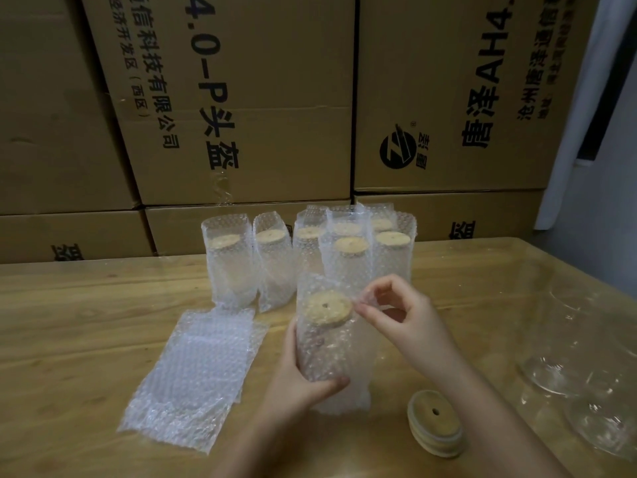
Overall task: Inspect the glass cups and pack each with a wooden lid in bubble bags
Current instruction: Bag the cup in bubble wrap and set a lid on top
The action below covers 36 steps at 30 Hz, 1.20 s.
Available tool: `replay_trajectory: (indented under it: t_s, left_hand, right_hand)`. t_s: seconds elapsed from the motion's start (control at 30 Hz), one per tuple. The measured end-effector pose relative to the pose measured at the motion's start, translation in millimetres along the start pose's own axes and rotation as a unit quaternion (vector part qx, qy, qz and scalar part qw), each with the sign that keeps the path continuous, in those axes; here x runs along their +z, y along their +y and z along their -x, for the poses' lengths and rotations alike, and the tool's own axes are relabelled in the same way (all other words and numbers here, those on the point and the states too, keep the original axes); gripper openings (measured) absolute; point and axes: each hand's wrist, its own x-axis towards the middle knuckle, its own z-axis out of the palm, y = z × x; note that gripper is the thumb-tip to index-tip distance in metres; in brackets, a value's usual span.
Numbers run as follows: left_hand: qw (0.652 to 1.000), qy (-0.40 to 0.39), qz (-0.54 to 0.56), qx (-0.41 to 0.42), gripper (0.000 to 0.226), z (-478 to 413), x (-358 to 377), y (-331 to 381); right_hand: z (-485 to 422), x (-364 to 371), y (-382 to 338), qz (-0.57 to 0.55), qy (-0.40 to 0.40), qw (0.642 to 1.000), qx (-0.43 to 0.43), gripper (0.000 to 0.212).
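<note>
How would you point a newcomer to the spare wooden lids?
On the wooden table, look near the front edge, right of the bagged cup the left hand grips. The stack of wooden lids lies there: the only lids lying bare, unbagged.

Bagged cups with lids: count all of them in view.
8. One bagged cup is gripped by the left hand, its bag top pinched by the right hand. Seven stand behind it: two apart at left, five clustered at right. Others may hide behind the cluster.
</note>
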Motion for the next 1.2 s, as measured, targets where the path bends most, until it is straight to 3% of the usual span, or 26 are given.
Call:
replay_trajectory:
  t_s: [0.1,0.2,0.37,0.57,0.9,1.2]
  left_hand:
    - [1.000,0.015,-0.012,-0.008,0.107,-9,-4,0]
    - [0.998,0.041,-0.022,-0.030,0.104,-24,-13,1]
    - [0.989,0.123,-0.058,-0.060,0.124,-56,-29,0]
    - [0.978,0.184,-0.088,-0.048,0.100,-93,-40,-16]
    - [0.981,0.155,-0.116,-0.013,0.098,-134,-24,-25]
    - [0.987,0.134,-0.093,-0.004,0.101,-145,-7,-28]
  right_hand:
    - [-1,-6,3,-0.073,0.044,0.996,0.000,0.025]
    - [1,-13,19,-0.114,0.085,0.989,0.035,0.018]
    - [8,-25,68,-0.092,0.050,0.983,0.152,0.014]
    - [29,-41,114,-0.172,0.071,0.946,0.266,0.016]
    - [31,-38,130,-0.236,0.149,0.924,0.262,0.024]
    - [32,-39,134,-0.240,0.140,0.925,0.259,0.024]
